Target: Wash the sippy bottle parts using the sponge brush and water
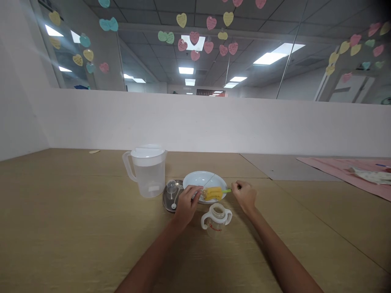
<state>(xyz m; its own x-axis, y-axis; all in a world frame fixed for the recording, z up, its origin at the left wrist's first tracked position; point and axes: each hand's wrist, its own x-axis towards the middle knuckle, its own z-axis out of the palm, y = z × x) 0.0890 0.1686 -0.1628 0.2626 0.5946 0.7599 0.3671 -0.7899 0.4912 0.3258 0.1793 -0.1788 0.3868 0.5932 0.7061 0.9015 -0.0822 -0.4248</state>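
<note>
My right hand [245, 196] is closed around the green handle of a yellow sponge bottle brush [214, 193], held level above the near part of a white plate [200, 176]. At the sponge's tip, my left hand [187, 203] pinches a small clear part [203, 193]; its exact kind is hard to see. Just below the brush stands an open clear baby bottle [216, 223] with a white two-handled ring round its neck. Left of the plate, partly behind my left hand, a metal tray [166, 204] bears a clear cap [171, 186] and a white weighted straw [174, 202].
A lidded translucent pitcher [149, 173] stands left of the tray, its handle facing left. Far right, a pink cloth [332, 166] lies on the table with a white bundle [370, 176] on it. A white wall [195, 122] runs along the table's back edge.
</note>
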